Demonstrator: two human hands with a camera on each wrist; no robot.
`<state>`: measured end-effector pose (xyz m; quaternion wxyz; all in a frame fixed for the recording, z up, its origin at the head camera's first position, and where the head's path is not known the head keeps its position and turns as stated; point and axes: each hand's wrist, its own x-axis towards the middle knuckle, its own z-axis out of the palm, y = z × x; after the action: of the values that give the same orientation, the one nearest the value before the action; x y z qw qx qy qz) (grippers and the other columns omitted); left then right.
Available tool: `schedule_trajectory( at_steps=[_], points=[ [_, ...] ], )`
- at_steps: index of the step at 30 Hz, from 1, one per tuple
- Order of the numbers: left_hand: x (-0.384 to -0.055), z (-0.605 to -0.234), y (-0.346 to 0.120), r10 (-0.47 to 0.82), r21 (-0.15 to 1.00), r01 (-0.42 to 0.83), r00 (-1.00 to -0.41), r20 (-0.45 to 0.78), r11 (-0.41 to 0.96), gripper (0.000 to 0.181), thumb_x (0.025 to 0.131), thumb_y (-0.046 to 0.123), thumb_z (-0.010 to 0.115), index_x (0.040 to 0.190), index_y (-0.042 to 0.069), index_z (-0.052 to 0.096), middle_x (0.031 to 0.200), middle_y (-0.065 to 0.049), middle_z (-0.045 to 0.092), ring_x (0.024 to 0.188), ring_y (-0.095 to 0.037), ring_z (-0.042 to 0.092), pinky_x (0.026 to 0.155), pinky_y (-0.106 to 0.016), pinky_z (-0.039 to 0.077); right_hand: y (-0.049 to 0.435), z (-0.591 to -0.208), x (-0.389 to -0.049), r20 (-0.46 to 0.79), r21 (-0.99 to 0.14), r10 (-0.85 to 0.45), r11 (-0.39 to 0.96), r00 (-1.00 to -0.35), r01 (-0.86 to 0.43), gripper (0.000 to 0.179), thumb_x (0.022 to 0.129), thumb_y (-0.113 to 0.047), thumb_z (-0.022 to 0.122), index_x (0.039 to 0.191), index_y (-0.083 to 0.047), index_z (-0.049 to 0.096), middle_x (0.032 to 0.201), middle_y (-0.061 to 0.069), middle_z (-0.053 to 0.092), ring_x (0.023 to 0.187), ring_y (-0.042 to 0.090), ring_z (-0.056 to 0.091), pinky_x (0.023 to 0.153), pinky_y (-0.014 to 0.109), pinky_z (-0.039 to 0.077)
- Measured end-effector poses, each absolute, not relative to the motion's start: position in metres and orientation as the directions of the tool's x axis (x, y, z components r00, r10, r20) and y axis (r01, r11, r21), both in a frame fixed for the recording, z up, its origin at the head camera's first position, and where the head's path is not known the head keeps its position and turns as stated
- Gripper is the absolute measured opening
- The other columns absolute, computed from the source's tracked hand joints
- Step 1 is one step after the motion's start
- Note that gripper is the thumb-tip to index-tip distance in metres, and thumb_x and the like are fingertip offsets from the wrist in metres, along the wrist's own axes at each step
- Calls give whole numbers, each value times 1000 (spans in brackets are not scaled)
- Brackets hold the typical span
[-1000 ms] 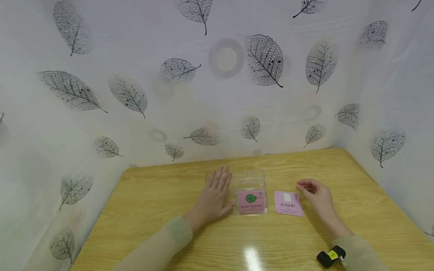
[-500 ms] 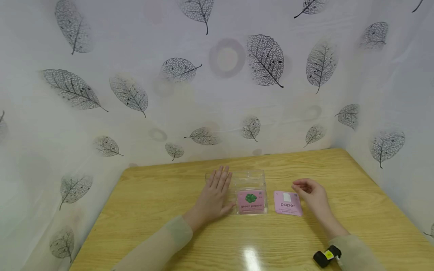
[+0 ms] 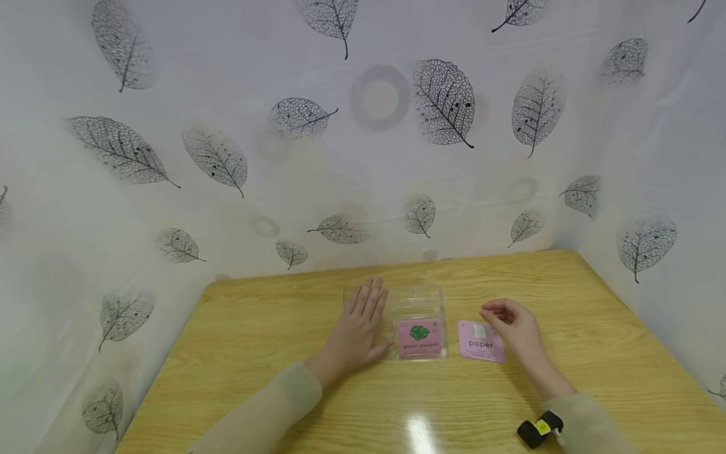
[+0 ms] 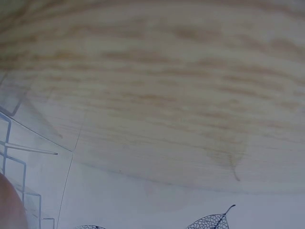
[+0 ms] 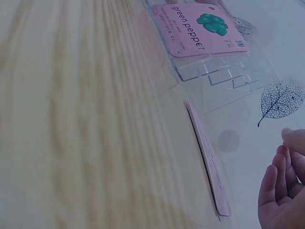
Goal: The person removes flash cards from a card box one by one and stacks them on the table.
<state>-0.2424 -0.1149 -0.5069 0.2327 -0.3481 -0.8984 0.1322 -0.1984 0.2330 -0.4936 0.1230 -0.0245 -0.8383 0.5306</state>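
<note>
My left hand (image 3: 357,328) lies with fingers straight over the left part of a clear stepped card holder (image 3: 416,308), its thumb beside the front tier. A pink "green pepper" card (image 3: 420,345) stands in that tier. Right of the holder lies a thin stack of pink cards (image 3: 481,350), with "paper" on top; layered edges (image 5: 206,155) show in the right wrist view. Just above and right of the stack hovers my right hand (image 3: 515,328), fingers loosely bent, holding nothing. In the left wrist view only a finger (image 4: 9,205) shows beside the holder's steps (image 4: 31,195).
The wooden table (image 3: 255,328) reaches back to a pale curtain (image 3: 363,164) printed with leaves, which also hangs along both sides. A black device with a yellow label (image 3: 541,429) is worn at the right wrist.
My right hand has moved left, nearer to the "paper" card stack, and now overlaps its right edge in the head view. My left hand, the holder and the cards have stayed put.
</note>
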Motion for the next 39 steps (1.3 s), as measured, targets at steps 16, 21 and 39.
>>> schedule_trajectory(
  at_steps=[16,21,39],
  points=[
    [-240,-507,-116,688,-402,564,-652,320,721,103,102,70,43,168,-3,13,178,-23,9,165,-41,16,137,-50,13,219,-497,-200,158,-909,144,407,-977,-87,17,99,-5,73,111,8,73,92,-3,72,80,-5,60,73,13,54],
    [-241,-508,-116,689,-412,559,-649,322,720,104,102,71,43,168,-3,13,178,-23,12,165,-41,17,137,-50,16,215,-497,-199,183,-905,119,408,-976,-120,17,99,-6,74,109,7,73,95,3,73,81,-4,60,74,13,54],
    [-244,-509,-116,700,-446,547,-627,342,708,105,101,72,43,168,-4,16,177,-24,15,164,-41,21,135,-50,23,203,-497,-198,191,-917,53,365,-980,-159,16,98,-7,75,109,4,73,98,6,73,83,-3,61,75,15,56]
  ],
)
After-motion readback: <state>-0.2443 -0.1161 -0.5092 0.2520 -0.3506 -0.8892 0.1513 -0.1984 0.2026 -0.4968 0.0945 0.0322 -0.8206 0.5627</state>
